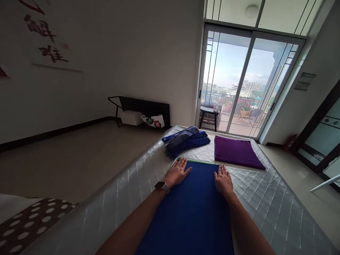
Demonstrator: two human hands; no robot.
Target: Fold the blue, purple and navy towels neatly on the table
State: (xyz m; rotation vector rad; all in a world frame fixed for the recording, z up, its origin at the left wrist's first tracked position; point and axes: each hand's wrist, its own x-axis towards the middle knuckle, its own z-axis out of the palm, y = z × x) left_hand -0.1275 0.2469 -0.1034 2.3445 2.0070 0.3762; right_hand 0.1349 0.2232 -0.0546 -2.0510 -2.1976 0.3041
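A long blue cloth (195, 209) lies flat in front of me, with a thin green edge along its far end. My left hand (177, 172) rests flat on its far left corner, fingers stretched out and thumb pointing inward; a watch (160, 185) is on that wrist. At the far right corner, my right hand (223, 179) also presses flat, its fingers straight. Just beyond my left hand is a crumpled pile of blue and grey-blue cloths (187, 140). Past my right hand lies a folded purple cloth (237, 152).
Everything rests on a quilted silver-grey mattress (255, 191). A brown polka-dot fabric (34, 221) is at the lower left. By the wall stands a low black bench (145, 106) with a white box (131, 117) and a bag (153, 121). Sliding glass doors (247, 81) are ahead.
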